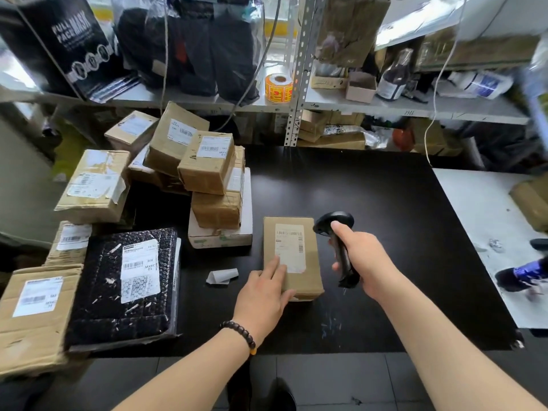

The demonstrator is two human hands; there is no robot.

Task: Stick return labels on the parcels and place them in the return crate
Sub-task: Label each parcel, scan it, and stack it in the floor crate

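A small brown cardboard parcel (308, 247) lies flat on the black table (385, 203), its white label (290, 247) facing up. My left hand (264, 295) rests on the parcel's near left corner with straight fingers, the fingertips touching the label's lower edge. My right hand (363, 259) grips the handle of a black barcode scanner (335, 223), whose head hangs just right of the parcel's far corner. A curled strip of white label backing (222, 275) lies on the table left of the parcel.
Several labelled cardboard parcels (207, 164) are heaped at the table's left. A black bubble mailer (124, 289) and a flat box (32, 318) lie at the near left. A roll of orange stickers (278, 87) stands on the shelf behind. A white table (480, 232) adjoins on the right.
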